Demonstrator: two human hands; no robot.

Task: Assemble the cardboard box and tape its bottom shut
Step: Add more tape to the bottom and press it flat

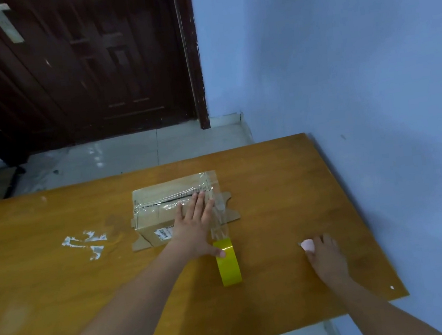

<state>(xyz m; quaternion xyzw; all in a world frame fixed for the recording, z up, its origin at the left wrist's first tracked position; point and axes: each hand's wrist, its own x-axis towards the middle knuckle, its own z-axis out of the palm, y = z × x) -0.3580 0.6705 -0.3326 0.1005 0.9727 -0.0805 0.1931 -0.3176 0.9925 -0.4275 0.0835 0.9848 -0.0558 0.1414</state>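
Nearest, at about four o'clock on the wooden table (286, 184), the right hand (327, 258) lies knuckles-up with its fingers curled over a small pink object (308, 245). It looks like a cutter, though it is too small to name with certainty, and how firmly it is gripped cannot be told.

Toward the centre, the yellow tape roll (228, 261) stands on edge. The thumb of the left hand (195, 226) touches its near rim. From the roll a clear strip of tape (218, 220) runs away toward twelve o'clock, still uncut.

Beyond that sits the cardboard box (160, 202), bottom side up, with its seam already covered by glossy tape. The left hand's fingers (200, 202) lie straight and spread wide, pressing flat on the taped end at the box's three o'clock edge. Flaps splay out onto the table on both sides.

The step in hand appears to be severing the strip. To do it well, the left palm should keep pressing so the tape stays taut and bonded. The cut belongs close to the box, leaving just enough tail to fold down the side wall. A slack strip would likely wrinkle or stick to itself.

At nine o'clock, white tape scraps (87, 242) cling to the table.
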